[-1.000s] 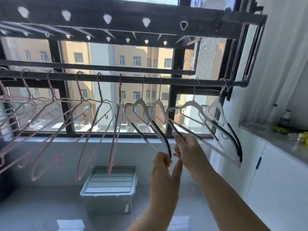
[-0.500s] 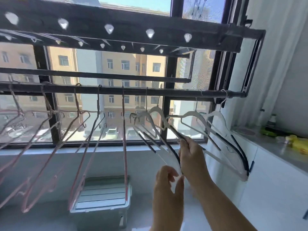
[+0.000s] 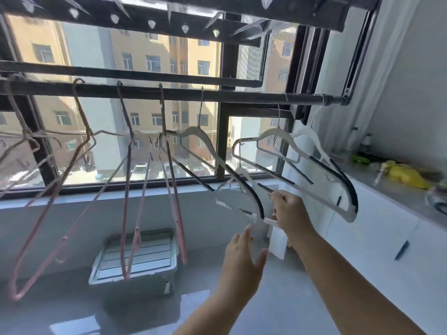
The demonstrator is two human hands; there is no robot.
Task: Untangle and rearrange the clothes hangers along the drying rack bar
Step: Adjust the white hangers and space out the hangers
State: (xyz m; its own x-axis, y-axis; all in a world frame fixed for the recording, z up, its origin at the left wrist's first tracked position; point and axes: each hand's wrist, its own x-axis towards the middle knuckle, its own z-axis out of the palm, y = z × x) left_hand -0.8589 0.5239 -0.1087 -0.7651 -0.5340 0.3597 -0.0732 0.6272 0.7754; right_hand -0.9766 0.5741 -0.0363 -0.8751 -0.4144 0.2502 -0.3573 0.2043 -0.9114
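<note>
My right hand [image 3: 289, 211] pinching the low end of a white plastic hanger with black grip strips [image 3: 251, 193], left hand [image 3: 242, 259] spread loose just below, holding nothing, hanger tilted under the dark metal rack bar [image 3: 242, 95], thin pink hangers [image 3: 177, 213] hooked leftward.

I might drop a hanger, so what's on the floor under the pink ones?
A lidded plastic box stands on the floor below the pink hangers. Its lid is shut, so the contents are hidden, and the hangers cross part of it.
</note>
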